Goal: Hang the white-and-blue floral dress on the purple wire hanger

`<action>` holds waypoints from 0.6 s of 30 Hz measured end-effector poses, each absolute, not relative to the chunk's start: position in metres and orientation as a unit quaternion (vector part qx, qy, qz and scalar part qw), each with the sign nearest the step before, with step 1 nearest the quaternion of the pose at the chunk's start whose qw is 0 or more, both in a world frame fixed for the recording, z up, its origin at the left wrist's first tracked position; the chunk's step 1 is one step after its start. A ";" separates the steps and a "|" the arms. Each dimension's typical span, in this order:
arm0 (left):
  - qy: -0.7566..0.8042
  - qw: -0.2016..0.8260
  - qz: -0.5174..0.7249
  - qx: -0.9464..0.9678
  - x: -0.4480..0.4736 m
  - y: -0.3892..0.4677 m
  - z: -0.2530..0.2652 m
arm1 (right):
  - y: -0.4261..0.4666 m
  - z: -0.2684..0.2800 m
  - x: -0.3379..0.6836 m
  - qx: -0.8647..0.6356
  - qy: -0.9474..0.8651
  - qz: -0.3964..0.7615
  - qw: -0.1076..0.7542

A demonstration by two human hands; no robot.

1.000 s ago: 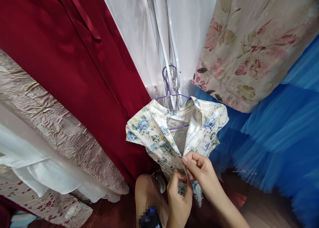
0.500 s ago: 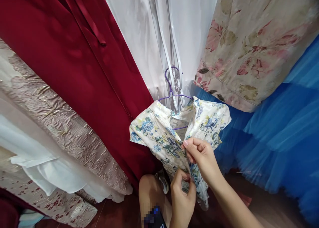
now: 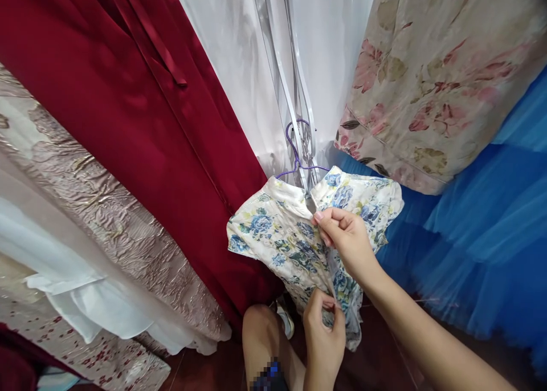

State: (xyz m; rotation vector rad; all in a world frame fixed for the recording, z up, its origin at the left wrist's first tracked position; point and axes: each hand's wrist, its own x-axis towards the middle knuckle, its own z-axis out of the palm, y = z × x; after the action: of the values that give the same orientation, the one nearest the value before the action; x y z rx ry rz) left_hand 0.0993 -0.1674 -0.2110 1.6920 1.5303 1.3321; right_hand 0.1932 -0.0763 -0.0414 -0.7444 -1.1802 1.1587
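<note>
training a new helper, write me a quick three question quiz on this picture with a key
1. True or false: the right hand is nearer the collar than the left hand.
2. Choose one: the hanger is a) green, b) purple, c) orange.
3. What pattern covers the garment both hands touch?

Key: 1. True. 2. b. 3. Flowers.
</note>
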 end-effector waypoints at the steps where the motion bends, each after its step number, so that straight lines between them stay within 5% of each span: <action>1: 0.559 0.252 0.489 0.620 0.100 -0.167 -0.212 | -0.074 -0.040 0.193 -0.320 -0.515 0.501 0.617; 18: 0.552 0.289 0.483 0.615 0.099 -0.161 -0.226 | -0.067 -0.016 0.197 -0.297 -0.521 0.485 0.637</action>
State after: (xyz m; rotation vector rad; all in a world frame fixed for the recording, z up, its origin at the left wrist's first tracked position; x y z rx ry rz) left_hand 0.0991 -0.1607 -0.2262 1.6418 1.4721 1.2891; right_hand 0.1969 -0.0670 -0.0162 -0.6792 -1.1891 1.1080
